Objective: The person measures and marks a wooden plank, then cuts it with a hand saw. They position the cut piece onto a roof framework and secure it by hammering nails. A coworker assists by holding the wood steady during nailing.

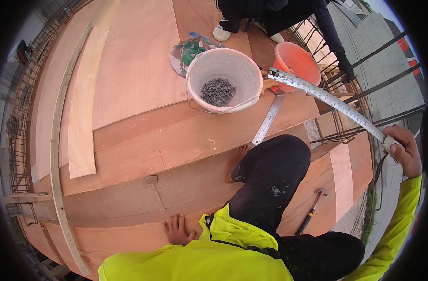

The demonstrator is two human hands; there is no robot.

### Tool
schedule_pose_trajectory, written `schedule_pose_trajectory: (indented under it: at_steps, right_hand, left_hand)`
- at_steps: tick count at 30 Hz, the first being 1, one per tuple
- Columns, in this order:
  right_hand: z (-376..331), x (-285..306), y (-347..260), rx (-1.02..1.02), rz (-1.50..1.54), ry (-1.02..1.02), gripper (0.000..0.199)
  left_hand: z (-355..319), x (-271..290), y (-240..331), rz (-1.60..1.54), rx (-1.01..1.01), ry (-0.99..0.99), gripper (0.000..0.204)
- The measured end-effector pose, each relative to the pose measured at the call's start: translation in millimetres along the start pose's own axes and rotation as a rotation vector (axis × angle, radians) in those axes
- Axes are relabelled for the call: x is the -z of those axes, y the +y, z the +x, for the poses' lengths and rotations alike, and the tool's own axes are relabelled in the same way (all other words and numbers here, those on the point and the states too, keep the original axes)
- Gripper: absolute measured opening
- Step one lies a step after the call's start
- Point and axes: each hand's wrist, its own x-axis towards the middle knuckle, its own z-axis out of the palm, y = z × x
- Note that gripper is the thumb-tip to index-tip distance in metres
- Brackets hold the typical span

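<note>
My right hand [406, 151] is closed round the case of a tape measure, held out to the right. The extended blade [333, 100] runs up and to the left, its end near the orange bucket [296, 63]. My left hand [177, 229] rests with fingers spread on the plywood [129, 236] beside me, holding nothing. In front of my knee, a try square [269, 119] with a metal blade lies on the boards. Close to it stands a whitish bucket [247, 72] with several dark nails [217, 92] at its bottom.
A hammer [312, 210] lies right of my legs. A long timber strip [59, 126] and a pale board [85, 107] lie on the left. Steel bars [378, 84] stick out at the right. Another person [270, 16] crouches at the far side, a gloved hand near the bars.
</note>
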Motion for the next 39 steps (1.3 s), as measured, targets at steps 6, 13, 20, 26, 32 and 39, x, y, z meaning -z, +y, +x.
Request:
schedule_pose_trajectory:
  at_steps: [6,13,20,26,32,39]
  right_hand:
    - [23,-16,-91,0.307,-0.190,-0.071,0.055]
    - [53,-64,-134,0.480,-0.202,-0.218,0.045]
    - [76,-108,-131,0.687,-0.070,-0.309,0.041]
    - [83,-123,-110,0.852,0.039,-0.355,0.035]
    - [81,-128,-89,1.030,0.073,-0.275,0.034]
    - [72,-136,-73,0.952,0.169,-0.219,0.030]
  left_hand:
    - [-2,-4,-8,-0.039,-0.030,0.170,0.087]
    - [-3,-8,-11,-0.033,-0.056,0.214,0.081]
    - [-6,-17,-11,-0.039,-0.027,0.278,0.075]
    - [-5,-23,-6,0.077,0.003,0.238,0.071]
    - [11,-13,-3,0.150,0.079,0.044,0.066]
    - [6,-56,-42,0.445,0.482,0.429,0.075]
